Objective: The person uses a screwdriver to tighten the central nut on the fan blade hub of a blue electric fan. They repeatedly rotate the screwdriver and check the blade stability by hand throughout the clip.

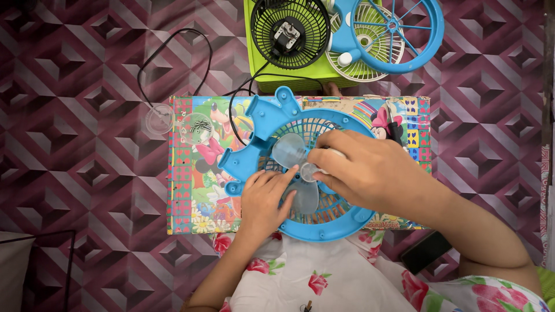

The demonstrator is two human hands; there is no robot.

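Observation:
A blue plastic fan housing (pixel 272 118) with a round grille lies on a small colourful cartoon-printed table (pixel 191 190). A clear three-bladed fan blade (pixel 289 150) sits in the middle of the grille. My left hand (pixel 263 202) rests flat on the grille's lower left, fingertips touching the clear blade. My right hand (pixel 361 167) comes in from the right and pinches the small clear hub cap (pixel 307 171) at the blade's centre. The right side of the grille is hidden under my right hand.
A green stool (pixel 289 78) beyond the table carries a black fan grille with motor (pixel 289 32), a white grille (pixel 364 58) and a blue ring guard (pixel 399 32). A black cable (pixel 173 46) loops over the patterned floor. Two clear lids (pixel 161 119) lie at the table's left. A dark phone (pixel 425 251) lies by my lap.

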